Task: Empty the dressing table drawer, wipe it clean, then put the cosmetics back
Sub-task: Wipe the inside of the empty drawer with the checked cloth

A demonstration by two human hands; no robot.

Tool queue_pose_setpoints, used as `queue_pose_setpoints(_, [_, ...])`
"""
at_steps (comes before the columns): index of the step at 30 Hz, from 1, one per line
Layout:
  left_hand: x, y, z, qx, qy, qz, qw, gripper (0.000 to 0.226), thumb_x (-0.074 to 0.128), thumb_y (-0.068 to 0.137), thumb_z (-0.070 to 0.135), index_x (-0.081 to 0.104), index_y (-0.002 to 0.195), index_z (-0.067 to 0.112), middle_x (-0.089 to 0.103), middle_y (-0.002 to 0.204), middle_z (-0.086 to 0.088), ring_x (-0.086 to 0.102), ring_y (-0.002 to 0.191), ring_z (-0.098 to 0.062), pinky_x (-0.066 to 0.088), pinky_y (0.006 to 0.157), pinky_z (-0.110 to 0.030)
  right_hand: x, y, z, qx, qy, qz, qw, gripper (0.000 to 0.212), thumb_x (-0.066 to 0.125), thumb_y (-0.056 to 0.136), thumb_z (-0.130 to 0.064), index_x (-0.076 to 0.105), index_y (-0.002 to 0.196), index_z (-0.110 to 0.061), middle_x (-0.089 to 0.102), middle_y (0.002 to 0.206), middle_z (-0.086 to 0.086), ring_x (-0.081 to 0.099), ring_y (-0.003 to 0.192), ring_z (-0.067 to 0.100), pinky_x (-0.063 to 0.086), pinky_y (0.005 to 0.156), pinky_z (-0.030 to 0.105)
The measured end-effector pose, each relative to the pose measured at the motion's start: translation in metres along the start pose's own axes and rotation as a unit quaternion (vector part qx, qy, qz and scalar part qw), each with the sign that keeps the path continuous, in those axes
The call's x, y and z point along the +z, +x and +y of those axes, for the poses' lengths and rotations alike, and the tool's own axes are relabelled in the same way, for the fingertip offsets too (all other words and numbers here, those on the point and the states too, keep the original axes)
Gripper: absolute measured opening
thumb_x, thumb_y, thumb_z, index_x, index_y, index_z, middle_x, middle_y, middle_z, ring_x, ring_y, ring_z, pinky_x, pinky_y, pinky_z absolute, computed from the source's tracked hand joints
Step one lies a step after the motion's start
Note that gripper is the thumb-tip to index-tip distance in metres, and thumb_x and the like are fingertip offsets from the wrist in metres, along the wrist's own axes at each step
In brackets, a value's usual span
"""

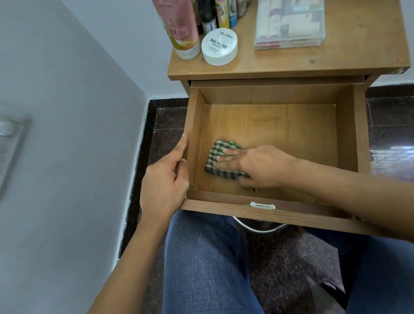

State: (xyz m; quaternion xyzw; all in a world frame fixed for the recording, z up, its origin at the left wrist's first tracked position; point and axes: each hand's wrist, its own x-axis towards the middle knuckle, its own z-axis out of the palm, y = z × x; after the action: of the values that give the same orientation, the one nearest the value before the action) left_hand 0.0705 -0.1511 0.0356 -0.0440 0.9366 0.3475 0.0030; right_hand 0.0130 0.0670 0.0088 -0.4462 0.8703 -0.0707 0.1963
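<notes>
A: Jeans [207, 266] fill the near edge, knees under the open drawer [362, 135]. What stands behind?

B: The table [351, 38], with the cosmetics on top: a tube [175, 18], a jar [219, 47], a clear case [289, 16]. The drawer holds only the cloth [219, 149].

A: And the hands?

B: The left hand [165, 181] grips the drawer's left wall near the front corner, fingers curled round the rim. The right hand [257, 166] lies flat on the cloth, fingers straight and pointing left, pressing it to the floor.

A: So which way does the wiping go?

B: The cloth sits in the near-left part of the floor. The bare wood lies to its right and toward the back. The drawer's long side runs left to right, so a stroke drawn rightward, back toward the wrist, looks the natural one. Only the right hand is placed for it; the left seems to steady the drawer.
</notes>
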Motion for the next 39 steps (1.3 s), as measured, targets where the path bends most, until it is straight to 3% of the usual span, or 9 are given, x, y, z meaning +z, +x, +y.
queue_pose_setpoints(6, [0.0, 0.0, 0.0, 0.002, -0.001, 0.004, 1.0, 0.056, 0.039, 0.09, 0.025, 0.037, 0.133, 0.061, 0.051, 0.094, 0.018, 0.052, 0.082, -0.003, 0.053, 0.086, -0.048, -0.001, 0.008, 0.006, 0.035, 0.018, 0.049, 0.998, 0.051, 0.041, 0.097, -0.022, 0.032, 0.146, -0.033, 0.032, 0.151, -0.012, 0.039, 0.135, 0.004, 0.053, 0.092, 0.03])
queue_pose_setpoints(8, [0.0, 0.001, 0.0, 0.002, 0.005, -0.001, 1.0, 0.057, 0.039, 0.089, 0.026, 0.035, 0.134, 0.062, 0.052, 0.093, 0.018, 0.058, 0.064, -0.012, 0.056, 0.073, -0.049, -0.008, 0.009, 0.01, 0.051, 0.104, 0.052, 0.992, 0.049, 0.047, 0.094, -0.022, 0.04, 0.141, -0.033, 0.048, 0.143, -0.006, 0.065, 0.094, -0.004, 0.058, 0.067, 0.025])
queue_pose_setpoints(11, [0.002, 0.0, 0.004, -0.007, 0.014, 0.001, 1.0, 0.057, 0.038, 0.089, 0.026, 0.037, 0.136, 0.057, 0.058, 0.087, 0.014, 0.05, 0.05, -0.019, 0.051, 0.056, -0.046, -0.03, -0.003, 0.018, 0.067, 0.322, 0.035, 0.944, 0.05, 0.056, 0.091, -0.015, 0.048, 0.137, -0.031, 0.068, 0.094, -0.005, 0.054, 0.045, -0.002, 0.041, 0.04, 0.012])
queue_pose_setpoints(14, [0.002, 0.001, 0.003, -0.016, 0.013, 0.005, 1.0, 0.057, 0.038, 0.089, 0.025, 0.037, 0.134, 0.059, 0.058, 0.085, 0.015, 0.053, 0.059, -0.01, 0.056, 0.069, -0.035, -0.044, -0.012, 0.007, -0.004, 0.424, -0.07, 0.903, 0.05, 0.054, 0.092, -0.012, 0.048, 0.135, -0.038, 0.063, 0.109, -0.005, 0.061, 0.061, -0.002, 0.046, 0.05, 0.012])
queue_pose_setpoints(17, [0.003, 0.001, 0.004, -0.019, 0.008, 0.006, 1.0, 0.057, 0.041, 0.091, 0.022, 0.039, 0.136, 0.056, 0.051, 0.091, 0.019, 0.052, 0.066, -0.004, 0.055, 0.075, -0.036, -0.028, -0.004, -0.015, -0.14, 0.266, -0.127, 0.945, 0.044, 0.04, 0.099, -0.021, 0.038, 0.139, -0.04, 0.046, 0.144, 0.005, 0.066, 0.08, 0.012, 0.054, 0.065, 0.023])
queue_pose_setpoints(20, [0.002, 0.001, 0.007, -0.018, 0.017, 0.004, 1.0, 0.057, 0.043, 0.092, 0.02, 0.038, 0.136, 0.056, 0.059, 0.087, 0.017, 0.049, 0.049, -0.016, 0.053, 0.059, -0.042, -0.018, 0.007, -0.02, -0.102, 0.144, -0.08, 0.981, 0.031, 0.042, 0.098, -0.028, 0.056, 0.126, -0.025, 0.06, 0.122, 0.008, 0.06, 0.104, 0.031, 0.05, 0.087, 0.046])
queue_pose_setpoints(26, [0.002, 0.002, 0.007, -0.019, 0.023, -0.001, 1.0, 0.055, 0.044, 0.095, 0.016, 0.041, 0.139, 0.048, 0.071, 0.079, -0.006, 0.04, 0.042, -0.008, 0.042, 0.046, -0.029, -0.017, 0.019, -0.025, -0.061, 0.09, -0.107, 0.988, 0.027, 0.052, 0.093, -0.018, 0.06, 0.119, -0.015, 0.062, 0.114, 0.013, 0.059, 0.104, 0.036, 0.05, 0.085, 0.047])
queue_pose_setpoints(31, [0.001, 0.001, 0.008, -0.011, 0.032, -0.001, 0.999, 0.057, 0.043, 0.094, 0.015, 0.041, 0.14, 0.048, 0.068, 0.084, 0.006, 0.043, 0.044, -0.011, 0.05, 0.051, -0.041, -0.04, 0.012, -0.02, -0.146, 0.107, -0.237, 0.954, 0.06, 0.033, 0.099, -0.008, 0.017, 0.151, -0.034, 0.007, 0.159, -0.014, 0.001, 0.147, 0.01, 0.005, 0.121, 0.034])
queue_pose_setpoints(39, [0.001, -0.001, 0.013, -0.003, 0.043, 0.013, 0.999, 0.055, 0.043, 0.094, 0.011, 0.045, 0.14, 0.042, 0.043, 0.049, 0.009, 0.039, 0.042, -0.009, 0.037, 0.046, -0.025, -0.047, -0.036, 0.006, -0.104, 0.16, -0.297, 0.936, 0.064, 0.033, 0.1, -0.009, 0.019, 0.144, -0.053, 0.004, 0.152, -0.035, 0.011, 0.144, -0.001, 0.009, 0.121, 0.039])
